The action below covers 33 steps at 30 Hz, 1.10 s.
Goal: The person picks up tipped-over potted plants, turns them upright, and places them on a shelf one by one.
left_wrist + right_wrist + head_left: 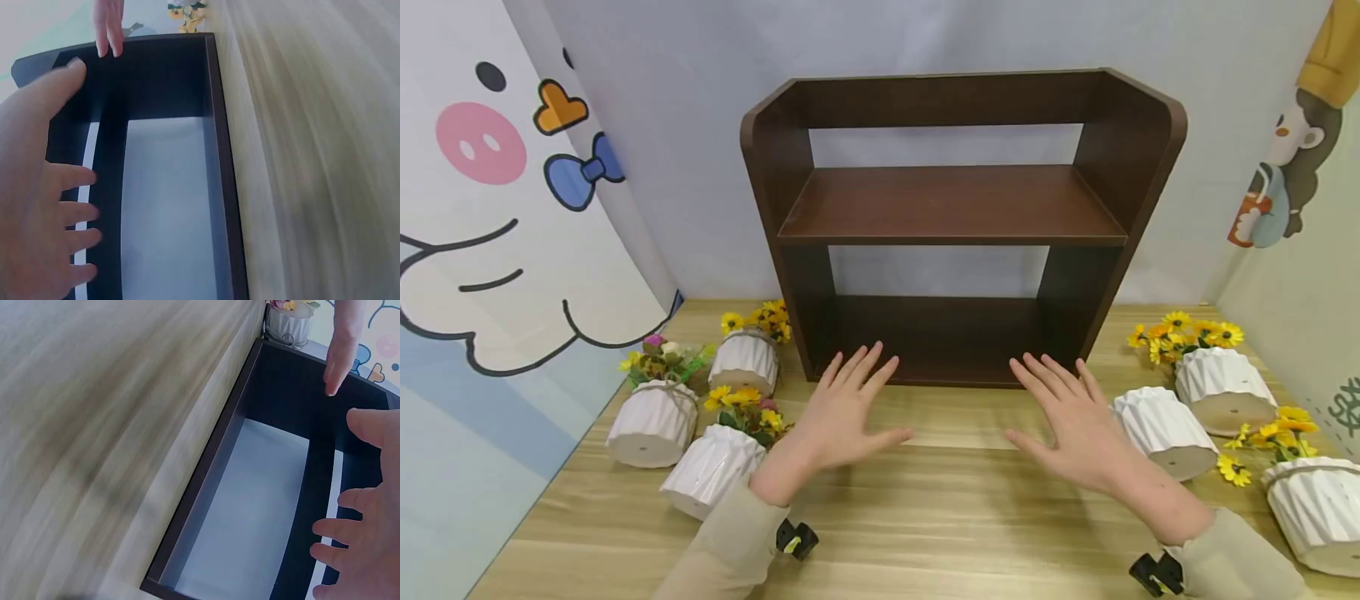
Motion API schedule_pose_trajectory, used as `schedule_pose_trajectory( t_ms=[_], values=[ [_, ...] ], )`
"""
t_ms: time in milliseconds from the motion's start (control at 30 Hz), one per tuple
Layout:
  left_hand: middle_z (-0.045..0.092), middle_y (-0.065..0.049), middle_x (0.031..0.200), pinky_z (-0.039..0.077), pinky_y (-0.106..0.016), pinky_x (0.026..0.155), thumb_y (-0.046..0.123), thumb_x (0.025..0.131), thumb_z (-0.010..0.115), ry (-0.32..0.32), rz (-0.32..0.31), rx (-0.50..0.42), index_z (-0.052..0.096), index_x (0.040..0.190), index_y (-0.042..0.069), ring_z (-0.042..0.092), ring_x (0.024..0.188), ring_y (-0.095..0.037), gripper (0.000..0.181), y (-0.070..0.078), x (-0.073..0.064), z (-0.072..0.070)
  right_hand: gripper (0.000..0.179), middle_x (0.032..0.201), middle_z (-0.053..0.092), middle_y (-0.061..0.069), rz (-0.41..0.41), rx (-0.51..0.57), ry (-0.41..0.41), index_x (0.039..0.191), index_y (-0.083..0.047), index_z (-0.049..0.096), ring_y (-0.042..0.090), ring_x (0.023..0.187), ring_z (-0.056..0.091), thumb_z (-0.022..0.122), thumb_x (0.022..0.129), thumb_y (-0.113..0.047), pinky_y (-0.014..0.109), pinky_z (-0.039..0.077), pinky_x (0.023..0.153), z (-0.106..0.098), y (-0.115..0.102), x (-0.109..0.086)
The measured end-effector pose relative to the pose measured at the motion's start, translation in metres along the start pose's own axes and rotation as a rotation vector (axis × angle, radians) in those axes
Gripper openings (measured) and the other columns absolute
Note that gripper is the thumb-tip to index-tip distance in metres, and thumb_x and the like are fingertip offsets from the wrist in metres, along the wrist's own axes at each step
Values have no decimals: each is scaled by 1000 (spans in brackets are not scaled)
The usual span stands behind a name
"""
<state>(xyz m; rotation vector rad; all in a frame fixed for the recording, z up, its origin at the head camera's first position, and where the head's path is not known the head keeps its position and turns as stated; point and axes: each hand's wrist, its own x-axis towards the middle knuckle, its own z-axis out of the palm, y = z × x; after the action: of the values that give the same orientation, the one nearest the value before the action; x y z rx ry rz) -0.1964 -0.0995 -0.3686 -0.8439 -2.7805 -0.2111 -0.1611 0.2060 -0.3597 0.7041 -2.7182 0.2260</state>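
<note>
A dark brown two-tier shelf [951, 204] stands at the back of the wooden table, and no objects lie on its boards. In front of its lower left part my left hand [842, 417] hovers with straight, spread fingers, holding nothing. My right hand [1067, 421] mirrors it before the lower right part, its fingers straight too. Both wrist views show the left hand [37, 187] and the right hand [362, 531] apart from the shelf frame. Nearest my left forearm is a white pot of yellow flowers [715, 471]; beside my right hand lies a white pot [1165, 433].
On the left are two more flower pots, one with mixed flowers [653, 423] and one with yellow flowers [745, 360]. To the right lie two pots of yellow flowers [1225, 390] [1318, 512]. Walls with cartoon figures border the table [925, 525].
</note>
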Motion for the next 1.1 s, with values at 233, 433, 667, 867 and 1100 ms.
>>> schedule_pose_trajectory(
  t_ms=[233,433,667,867,1100],
  values=[
    [29,-13,146,22,-47,108,53,82,57,264,-58,-43,35,140,9,29,133,-30,76,-10,9,-12,74,140,39,15,53,9,20,143,-15,30,35,127,34,57,83,-50,54,13,106,-9,8,-5],
    [49,-16,129,35,-46,98,32,86,61,544,-147,-158,50,126,1,47,118,-31,52,-23,24,-32,70,128,51,18,101,12,41,139,-10,36,34,117,46,60,84,-44,54,21,102,-17,15,-12],
    [59,-15,110,43,-40,89,21,89,58,813,-205,-356,56,116,-1,55,103,-28,34,-34,36,-43,62,115,59,21,170,56,119,140,-3,33,37,104,54,56,89,-30,54,28,95,-22,26,-16],
    [61,-14,98,46,-36,80,15,89,58,1009,-282,-445,60,106,-1,57,91,-25,23,-37,44,-55,55,113,57,25,247,64,174,135,3,37,41,98,54,54,91,-25,57,35,83,-23,38,-24],
    [60,-15,95,47,-35,79,17,89,56,1126,-375,-502,59,104,-2,58,90,-24,24,-45,51,-68,59,117,50,31,289,8,191,132,6,39,47,96,50,60,86,-24,58,37,76,-23,49,-29]
  ],
)
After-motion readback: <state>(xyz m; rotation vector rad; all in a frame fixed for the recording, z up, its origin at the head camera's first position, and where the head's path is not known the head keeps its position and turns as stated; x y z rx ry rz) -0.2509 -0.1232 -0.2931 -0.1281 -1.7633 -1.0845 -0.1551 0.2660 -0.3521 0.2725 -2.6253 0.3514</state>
